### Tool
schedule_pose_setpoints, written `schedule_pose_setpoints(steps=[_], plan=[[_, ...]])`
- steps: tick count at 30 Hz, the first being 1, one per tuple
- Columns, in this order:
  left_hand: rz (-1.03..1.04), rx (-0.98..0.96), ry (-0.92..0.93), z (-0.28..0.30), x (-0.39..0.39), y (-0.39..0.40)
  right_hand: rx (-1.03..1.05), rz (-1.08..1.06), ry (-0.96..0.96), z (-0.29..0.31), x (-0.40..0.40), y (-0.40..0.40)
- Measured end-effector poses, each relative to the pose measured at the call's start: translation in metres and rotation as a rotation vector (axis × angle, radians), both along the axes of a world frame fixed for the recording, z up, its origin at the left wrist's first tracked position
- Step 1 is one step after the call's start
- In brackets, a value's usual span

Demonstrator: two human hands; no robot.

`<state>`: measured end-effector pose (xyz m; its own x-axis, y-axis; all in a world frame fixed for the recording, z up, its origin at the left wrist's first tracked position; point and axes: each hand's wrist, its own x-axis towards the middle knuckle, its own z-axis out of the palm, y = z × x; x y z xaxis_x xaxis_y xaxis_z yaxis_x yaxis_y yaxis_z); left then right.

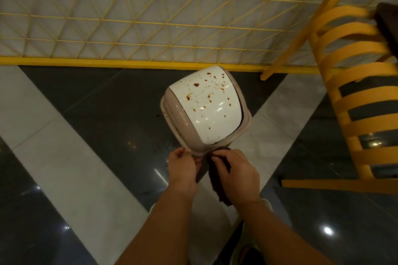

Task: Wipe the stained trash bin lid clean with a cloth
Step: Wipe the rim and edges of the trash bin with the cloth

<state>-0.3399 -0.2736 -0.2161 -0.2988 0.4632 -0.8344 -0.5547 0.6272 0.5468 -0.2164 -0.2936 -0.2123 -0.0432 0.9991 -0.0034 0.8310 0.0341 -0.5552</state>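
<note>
A white trash bin lid [206, 107] with a beige rim stands on the floor, spattered with brown stains across its top. My left hand [183, 166] pinches the near rim of the lid. My right hand [235, 175] is closed on a dark brown cloth [217, 180], which hangs down between both hands just below the lid's near edge. The cloth touches the rim; the stained white surface is uncovered.
A yellow wire fence [129, 28] with a yellow base bar runs behind the bin. A yellow slatted chair [353, 84] stands at the right, with something dark [387, 26] on it. The floor is glossy dark and light tile.
</note>
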Motion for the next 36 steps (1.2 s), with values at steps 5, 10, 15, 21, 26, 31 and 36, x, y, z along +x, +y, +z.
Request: schedule_pose_setpoints(steps=[5,10,15,21,26,31,36], plan=[[-0.004,0.036,0.004,0.002,0.001,-0.002,-0.041,-0.177,0.082,0.0,0.0,0.01],[-0.031,0.027,0.087,0.003,0.003,0.0,-0.092,0.002,0.028,-0.002,-0.015,0.005],[-0.007,0.03,0.032,0.01,-0.002,0.001,-0.119,-0.216,0.033,0.0,0.021,0.038],[-0.006,0.026,0.055,0.008,0.0,0.0,-0.113,-0.187,0.078,-0.007,-0.01,0.015],[-0.001,0.026,0.04,0.006,-0.005,0.001,-0.124,-0.094,-0.001,-0.002,0.006,0.027],[0.016,0.02,0.007,0.009,-0.004,0.002,-0.151,-0.311,0.024,0.0,0.029,0.043],[0.008,0.043,0.036,0.009,-0.004,0.0,-0.164,-0.055,0.082,-0.002,-0.026,0.003]])
